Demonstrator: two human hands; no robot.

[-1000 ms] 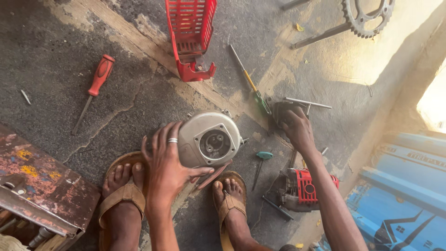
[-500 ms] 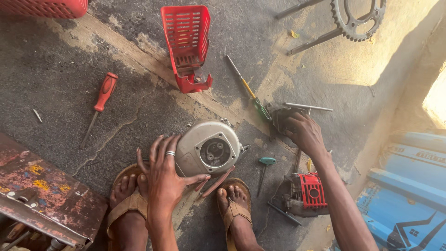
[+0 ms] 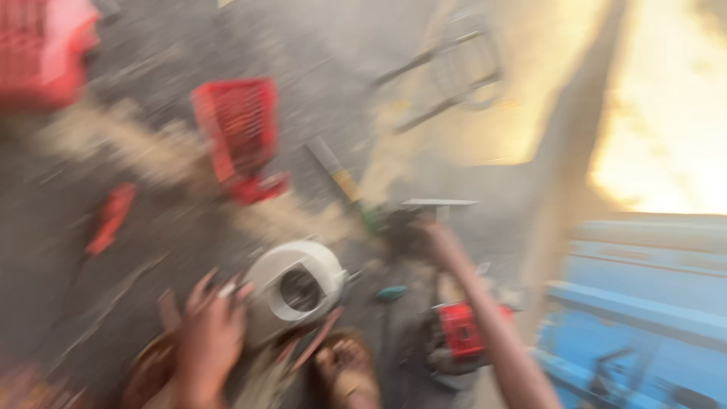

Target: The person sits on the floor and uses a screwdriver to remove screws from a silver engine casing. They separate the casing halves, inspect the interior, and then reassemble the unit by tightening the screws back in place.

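The blurred concrete floor (image 3: 151, 250) carries a red plastic grille (image 3: 238, 136), with a round grey housing (image 3: 295, 291) nearer the feet. The left hand (image 3: 208, 333) lies spread on the housing's left side. The right hand (image 3: 420, 231) reaches a dark part, its grip too smeared to judge.

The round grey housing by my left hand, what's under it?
The round grey housing sits on the concrete floor, with the left hand against its side. Whatever lies beneath it is covered, and the picture is blurred.

Red grille cover (image 3: 236, 129), red screwdriver (image 3: 110, 219), blue crate (image 3: 644, 303)
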